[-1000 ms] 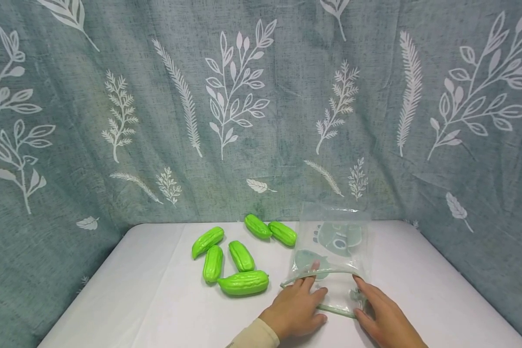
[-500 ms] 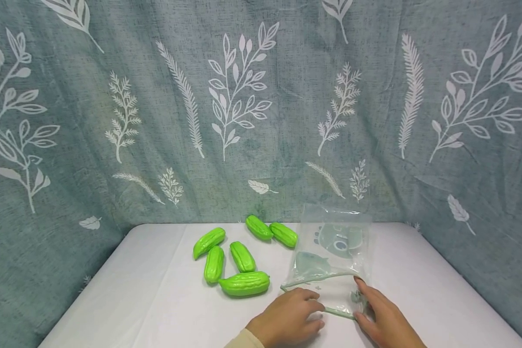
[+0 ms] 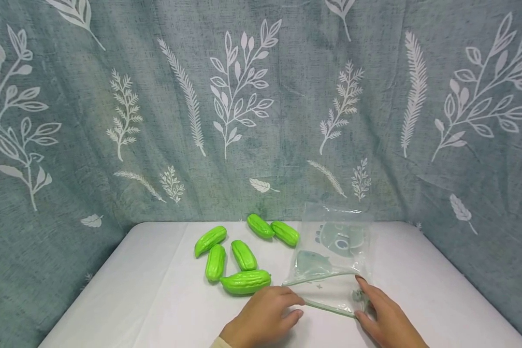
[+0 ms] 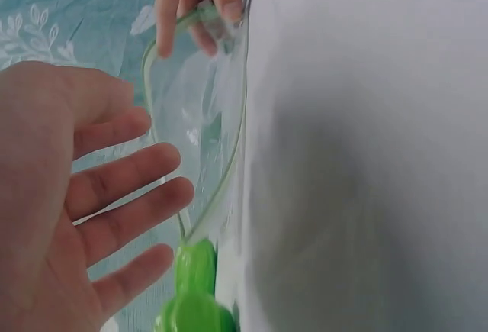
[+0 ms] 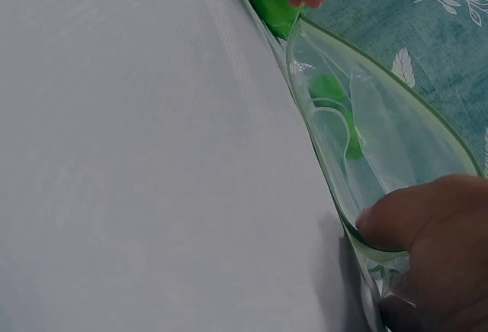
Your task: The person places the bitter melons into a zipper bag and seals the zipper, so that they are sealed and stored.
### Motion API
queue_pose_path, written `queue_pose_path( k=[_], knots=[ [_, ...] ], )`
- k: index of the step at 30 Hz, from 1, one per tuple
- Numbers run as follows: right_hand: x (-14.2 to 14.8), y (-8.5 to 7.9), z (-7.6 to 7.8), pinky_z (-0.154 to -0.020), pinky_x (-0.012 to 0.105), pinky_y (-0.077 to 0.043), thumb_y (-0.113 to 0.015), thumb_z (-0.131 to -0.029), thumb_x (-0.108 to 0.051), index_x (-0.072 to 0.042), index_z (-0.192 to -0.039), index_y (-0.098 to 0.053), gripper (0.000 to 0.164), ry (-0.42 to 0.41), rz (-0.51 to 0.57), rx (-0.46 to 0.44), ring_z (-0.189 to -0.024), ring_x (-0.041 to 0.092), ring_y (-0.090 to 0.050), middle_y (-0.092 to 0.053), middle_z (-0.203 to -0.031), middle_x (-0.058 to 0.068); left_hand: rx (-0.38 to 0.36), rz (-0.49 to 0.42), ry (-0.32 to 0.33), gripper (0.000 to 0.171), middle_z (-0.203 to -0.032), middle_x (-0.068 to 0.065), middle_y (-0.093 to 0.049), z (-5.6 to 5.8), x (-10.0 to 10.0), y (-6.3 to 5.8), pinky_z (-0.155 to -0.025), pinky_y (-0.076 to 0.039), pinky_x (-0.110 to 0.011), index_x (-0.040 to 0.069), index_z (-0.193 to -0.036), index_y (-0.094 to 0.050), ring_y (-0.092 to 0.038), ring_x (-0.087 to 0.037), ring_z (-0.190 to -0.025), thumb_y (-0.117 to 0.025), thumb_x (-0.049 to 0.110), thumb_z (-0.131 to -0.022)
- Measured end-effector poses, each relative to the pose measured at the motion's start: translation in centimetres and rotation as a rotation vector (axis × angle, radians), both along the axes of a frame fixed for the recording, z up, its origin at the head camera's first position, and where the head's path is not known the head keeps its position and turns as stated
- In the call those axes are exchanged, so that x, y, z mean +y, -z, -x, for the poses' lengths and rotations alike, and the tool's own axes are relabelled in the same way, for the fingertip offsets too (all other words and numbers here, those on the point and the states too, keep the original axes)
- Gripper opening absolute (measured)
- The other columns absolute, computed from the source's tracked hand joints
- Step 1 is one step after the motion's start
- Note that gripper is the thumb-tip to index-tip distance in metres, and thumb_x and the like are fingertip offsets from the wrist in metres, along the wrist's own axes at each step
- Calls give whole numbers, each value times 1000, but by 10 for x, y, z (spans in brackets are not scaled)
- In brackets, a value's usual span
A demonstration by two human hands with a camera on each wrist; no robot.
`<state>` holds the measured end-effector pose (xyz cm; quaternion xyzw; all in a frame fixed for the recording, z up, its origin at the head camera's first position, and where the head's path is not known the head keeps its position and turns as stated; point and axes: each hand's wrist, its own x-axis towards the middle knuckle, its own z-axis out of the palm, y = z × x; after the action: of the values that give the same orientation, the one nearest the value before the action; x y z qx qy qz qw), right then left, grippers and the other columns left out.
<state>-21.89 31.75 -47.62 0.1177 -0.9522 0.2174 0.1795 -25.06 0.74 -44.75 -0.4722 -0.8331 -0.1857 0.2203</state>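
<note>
A clear zip bag (image 3: 315, 263) with pale green prints lies on the table, its green-edged mouth toward me and gaping. My right hand (image 3: 384, 314) grips the mouth's right end; in the right wrist view, the thumb of this hand (image 5: 450, 233) presses at the green rim of the bag (image 5: 412, 126). My left hand (image 3: 261, 314) is off the bag's left front, beside the large front bitter melon (image 3: 245, 282). In the left wrist view the fingers of this hand (image 4: 46, 217) are spread and hold nothing.
Several more bright green bitter melons lie left of the bag: one at the far left (image 3: 210, 240), one below it (image 3: 215, 262), one in the middle (image 3: 243, 255), and a pair (image 3: 259, 226) at the back. A leaf-patterned curtain (image 3: 243, 96) stands behind the white table (image 3: 156, 299).
My left hand has let go of the bag's mouth, drawn back and moved left toward the front bitter melon. The right hand keeps its grip on the bag.
</note>
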Motion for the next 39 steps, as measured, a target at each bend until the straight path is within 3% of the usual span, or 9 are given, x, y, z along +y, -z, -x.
queue_pose_path(
  k=[9,20,31,39],
  knots=[
    [2,1,1,-90,51,-52,-83,-81,-16,-1,-146,-48,75,-7,-2,-8,-111,32,-63,-63,-128,16,-77,-106,-47,15,-99,10,-72,3,-19,0,-83,-52,-22,17,-104,-77,-65,-2,-95,-67,22,-95],
    [-4,-1,1,-88,46,-53,-83,-82,-19,-4,-145,-50,73,1,-11,-22,-105,23,-64,-65,-123,9,-173,-230,-181,14,-104,9,-72,14,-62,0,-89,-54,-35,14,-106,-77,-67,-10,-101,-68,16,-95],
    [6,-3,1,-86,42,-55,-84,-81,-20,-2,-145,-50,75,4,2,-74,-106,25,-64,-64,-123,10,-163,-323,-266,14,-99,9,-71,21,-92,-2,-84,-55,-35,13,-103,-77,-66,-8,-95,-72,12,-90],
    [15,-8,2,-85,40,-56,-81,-83,-18,-2,-146,-47,74,-27,47,-147,-111,31,-63,-62,-127,14,-179,-329,-328,16,-102,9,-71,27,-105,1,-87,-53,-39,13,-104,-77,-65,-10,-101,-74,10,-89]
  ],
)
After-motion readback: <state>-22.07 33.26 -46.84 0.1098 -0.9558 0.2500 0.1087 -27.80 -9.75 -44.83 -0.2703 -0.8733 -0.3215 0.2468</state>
